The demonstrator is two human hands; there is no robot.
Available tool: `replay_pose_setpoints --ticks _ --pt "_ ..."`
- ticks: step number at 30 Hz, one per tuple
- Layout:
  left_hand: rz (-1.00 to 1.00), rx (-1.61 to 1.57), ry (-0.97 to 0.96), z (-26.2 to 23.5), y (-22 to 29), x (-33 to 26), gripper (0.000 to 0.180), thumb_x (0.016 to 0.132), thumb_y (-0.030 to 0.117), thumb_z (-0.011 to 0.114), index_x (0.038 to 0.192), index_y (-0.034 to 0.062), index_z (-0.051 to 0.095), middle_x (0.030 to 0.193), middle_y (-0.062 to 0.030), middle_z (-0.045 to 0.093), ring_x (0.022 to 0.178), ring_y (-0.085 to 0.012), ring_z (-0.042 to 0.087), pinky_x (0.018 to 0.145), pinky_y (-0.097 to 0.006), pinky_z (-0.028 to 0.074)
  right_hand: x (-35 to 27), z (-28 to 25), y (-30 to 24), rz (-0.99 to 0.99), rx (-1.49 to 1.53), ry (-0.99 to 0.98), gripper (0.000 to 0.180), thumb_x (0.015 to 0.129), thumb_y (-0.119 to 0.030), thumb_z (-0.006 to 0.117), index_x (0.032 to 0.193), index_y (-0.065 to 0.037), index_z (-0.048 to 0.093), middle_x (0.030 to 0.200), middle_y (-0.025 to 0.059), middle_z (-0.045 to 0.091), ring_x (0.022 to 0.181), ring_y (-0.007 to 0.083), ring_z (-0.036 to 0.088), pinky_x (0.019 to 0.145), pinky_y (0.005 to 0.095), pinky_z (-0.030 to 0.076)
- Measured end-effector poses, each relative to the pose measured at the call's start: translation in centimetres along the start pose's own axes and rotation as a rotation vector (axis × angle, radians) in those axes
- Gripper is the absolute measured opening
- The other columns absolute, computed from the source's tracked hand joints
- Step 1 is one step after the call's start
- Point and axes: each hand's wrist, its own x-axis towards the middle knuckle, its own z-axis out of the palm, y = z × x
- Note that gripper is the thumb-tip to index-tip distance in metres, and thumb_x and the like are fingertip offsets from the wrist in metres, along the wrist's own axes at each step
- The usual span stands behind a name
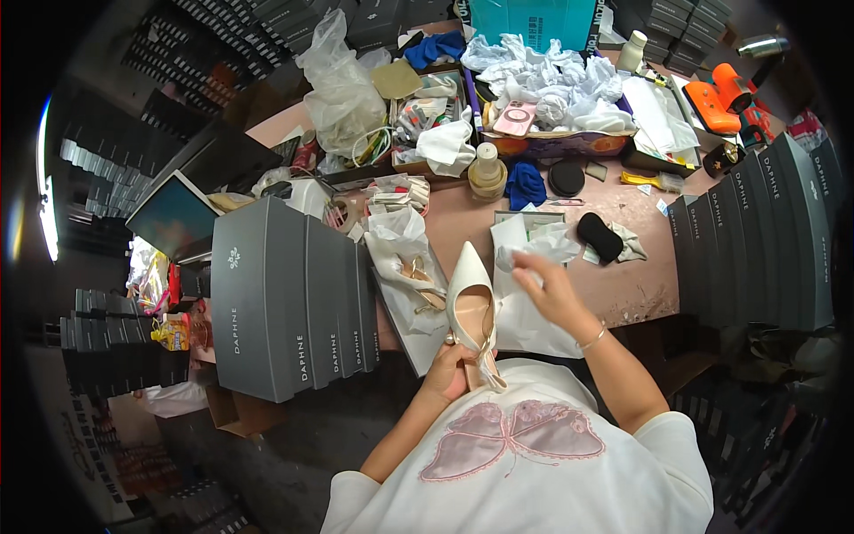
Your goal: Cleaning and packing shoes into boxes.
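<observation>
My left hand is wrapped round the back of a white pointed slingback shoe, held in front of my body with its toe pointing away. To the right of the shoe, my right hand hovers over white tissue paper, fingers apart and holding nothing I can see. That paper lies at the far end of an open shoe box. Left of the held shoe, a second shoe with light straps rests partly covered in white paper.
Grey shoe boxes stand in rows at left and right. Behind lie a black sponge, a glass bottle, a blue cloth, a yellow brush and a carton of crumpled paper. An orange heat-gun-like tool sits far right.
</observation>
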Motion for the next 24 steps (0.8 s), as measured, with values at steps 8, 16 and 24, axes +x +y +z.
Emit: replay_pose_setpoints --ticks 8,16,24 --pt "0.118 0.037 0.015 3.8 -0.8 0.6 0.080 0.090 0.067 0.035 0.143 0.0078 0.027 0.145 -0.0103 0.036 0.132 -0.0271 0.036 0.110 -0.046 0.027 2.4 11.9 2.2 -0.153 -0.319 -0.136 0.054 0.096 -0.045 0.040 0.113 0.004 0.054 0.104 0.0254 0.056 0.099 0.0423 0.052 0.097 0.0579 0.030" --pt "0.086 0.179 -0.033 0.4 5.2 6.9 0.050 0.097 0.050 0.040 0.129 0.0129 0.039 0.119 -0.0128 0.052 0.107 -0.0261 0.056 0.090 -0.040 0.049 -0.9 8.3 -3.5 -0.235 -0.169 -0.140 0.076 0.093 -0.060 0.031 0.091 0.010 0.060 0.099 0.0313 0.056 0.105 0.0452 0.051 0.099 0.0605 0.026" --pt "0.152 0.375 0.239 -1.5 4.2 9.3 0.032 0.097 0.039 0.049 0.109 0.0096 0.044 0.091 -0.0104 0.058 0.081 -0.0230 0.062 0.069 -0.039 0.054 1.0 9.5 -2.8 -0.047 -0.171 -0.245 0.068 0.094 -0.054 0.035 0.073 0.006 0.062 0.077 0.0233 0.057 0.082 0.0387 0.051 0.078 0.0481 0.036"
